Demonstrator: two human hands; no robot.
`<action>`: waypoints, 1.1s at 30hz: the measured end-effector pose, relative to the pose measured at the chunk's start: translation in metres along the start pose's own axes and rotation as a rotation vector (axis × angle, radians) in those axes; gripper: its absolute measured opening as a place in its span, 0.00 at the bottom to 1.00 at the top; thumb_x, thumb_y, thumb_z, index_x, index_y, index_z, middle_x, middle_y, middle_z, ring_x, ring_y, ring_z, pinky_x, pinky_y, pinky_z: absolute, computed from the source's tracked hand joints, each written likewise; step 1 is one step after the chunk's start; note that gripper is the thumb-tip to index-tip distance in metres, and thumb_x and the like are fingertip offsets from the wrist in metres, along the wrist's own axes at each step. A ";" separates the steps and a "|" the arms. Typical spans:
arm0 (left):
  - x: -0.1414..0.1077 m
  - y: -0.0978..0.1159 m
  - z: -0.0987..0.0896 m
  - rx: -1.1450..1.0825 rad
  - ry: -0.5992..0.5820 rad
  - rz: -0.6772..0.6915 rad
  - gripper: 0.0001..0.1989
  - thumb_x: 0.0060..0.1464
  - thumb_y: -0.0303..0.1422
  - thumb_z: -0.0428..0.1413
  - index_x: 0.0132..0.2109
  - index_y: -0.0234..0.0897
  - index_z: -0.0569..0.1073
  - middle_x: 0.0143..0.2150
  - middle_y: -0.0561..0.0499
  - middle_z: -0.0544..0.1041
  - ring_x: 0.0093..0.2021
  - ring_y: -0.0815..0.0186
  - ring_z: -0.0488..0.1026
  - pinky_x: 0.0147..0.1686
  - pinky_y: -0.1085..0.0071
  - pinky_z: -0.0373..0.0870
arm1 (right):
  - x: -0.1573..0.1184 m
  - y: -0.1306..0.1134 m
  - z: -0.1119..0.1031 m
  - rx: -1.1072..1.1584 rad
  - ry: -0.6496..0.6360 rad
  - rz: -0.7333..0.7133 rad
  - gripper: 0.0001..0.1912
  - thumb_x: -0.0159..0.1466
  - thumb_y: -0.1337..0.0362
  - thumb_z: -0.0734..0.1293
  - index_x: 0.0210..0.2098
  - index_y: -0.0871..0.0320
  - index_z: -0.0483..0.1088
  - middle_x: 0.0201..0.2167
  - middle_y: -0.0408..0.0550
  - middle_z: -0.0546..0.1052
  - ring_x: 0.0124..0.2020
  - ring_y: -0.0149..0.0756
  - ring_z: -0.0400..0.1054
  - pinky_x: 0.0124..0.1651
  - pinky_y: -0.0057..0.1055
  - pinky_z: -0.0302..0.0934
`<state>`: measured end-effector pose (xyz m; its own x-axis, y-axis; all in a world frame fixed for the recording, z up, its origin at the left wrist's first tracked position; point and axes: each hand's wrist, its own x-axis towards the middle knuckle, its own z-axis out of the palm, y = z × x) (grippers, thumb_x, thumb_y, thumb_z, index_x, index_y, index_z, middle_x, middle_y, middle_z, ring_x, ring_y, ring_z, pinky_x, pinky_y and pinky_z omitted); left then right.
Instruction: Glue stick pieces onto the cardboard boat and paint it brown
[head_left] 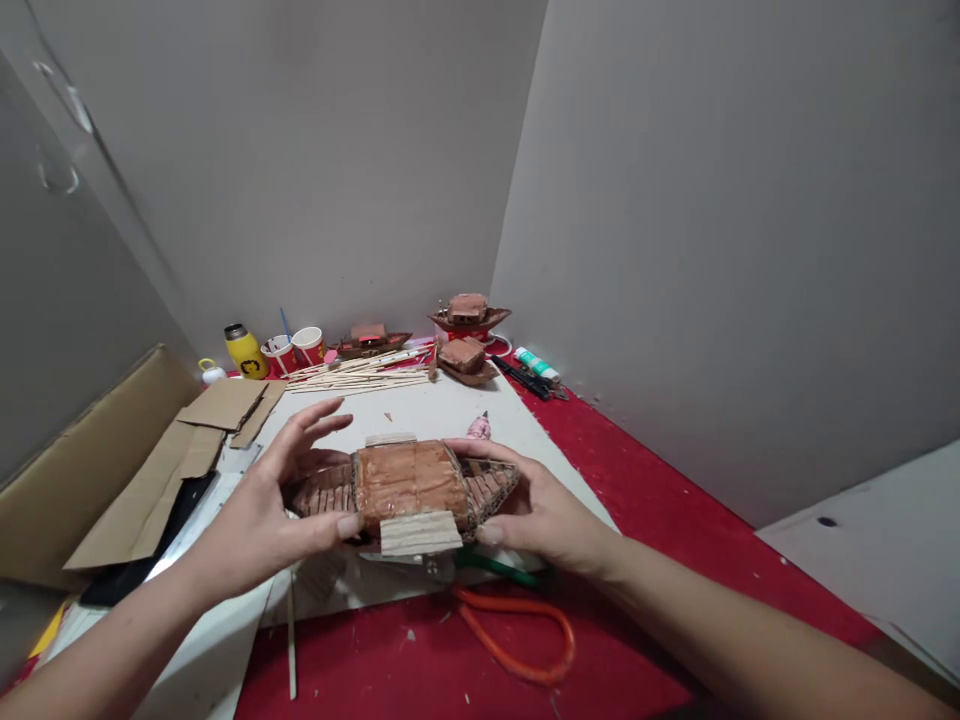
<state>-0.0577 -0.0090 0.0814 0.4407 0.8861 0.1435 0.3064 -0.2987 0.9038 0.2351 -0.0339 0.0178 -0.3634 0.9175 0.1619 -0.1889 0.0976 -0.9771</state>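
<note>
A brown model boat (pixel 412 480) with a rounded cabin roof is held level just above the work surface. My left hand (pixel 277 500) grips its left end, thumb along the near side, with index and middle fingers raised off the hull. My right hand (pixel 536 510) wraps around the pointed right end, thumb on the near side and fingers behind. A pale corrugated flap (pixel 420 533) juts from the near side of the cabin, and a similar pale strip (pixel 390 440) shows on the far side. Scissors with an orange and green handle (pixel 517 670) lie partly hidden below the boat.
Thin wooden sticks (pixel 360 373) lie behind my hands near more model boats (pixel 469 312). Paper cups (pixel 307 345) and a yellow bottle (pixel 245 352) stand at the back left. Cardboard pieces (pixel 150 480) are stacked left. Black tools (pixel 525 378) lie by the right wall.
</note>
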 end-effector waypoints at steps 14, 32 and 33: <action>0.005 0.001 0.084 -0.989 0.186 -0.109 0.31 0.63 0.54 0.46 0.67 0.46 0.63 0.58 0.44 0.77 0.59 0.54 0.72 0.58 0.53 0.66 | 0.001 -0.009 0.042 -0.015 0.383 -0.206 0.40 0.52 0.56 0.79 0.61 0.54 0.65 0.57 0.54 0.77 0.57 0.48 0.73 0.64 0.47 0.63; 0.006 -0.008 0.059 -1.154 0.369 -0.587 0.25 0.63 0.48 0.48 0.41 0.31 0.79 0.26 0.43 0.82 0.25 0.56 0.80 0.31 0.60 0.78 | -0.018 -0.003 0.037 -0.091 0.294 -0.033 0.18 0.60 0.54 0.73 0.47 0.56 0.75 0.44 0.54 0.79 0.34 0.34 0.76 0.35 0.30 0.71; 0.004 -0.011 0.058 -1.138 0.326 -0.622 0.26 0.63 0.49 0.48 0.39 0.31 0.79 0.27 0.42 0.82 0.26 0.55 0.80 0.30 0.60 0.78 | -0.013 -0.005 0.035 -0.061 0.304 0.010 0.18 0.60 0.53 0.73 0.44 0.57 0.76 0.41 0.53 0.80 0.33 0.33 0.75 0.33 0.29 0.70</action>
<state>-0.0105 -0.0228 0.0488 0.2164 0.8574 -0.4670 -0.5582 0.5011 0.6613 0.2085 -0.0602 0.0255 -0.0734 0.9909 0.1128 -0.1280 0.1028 -0.9864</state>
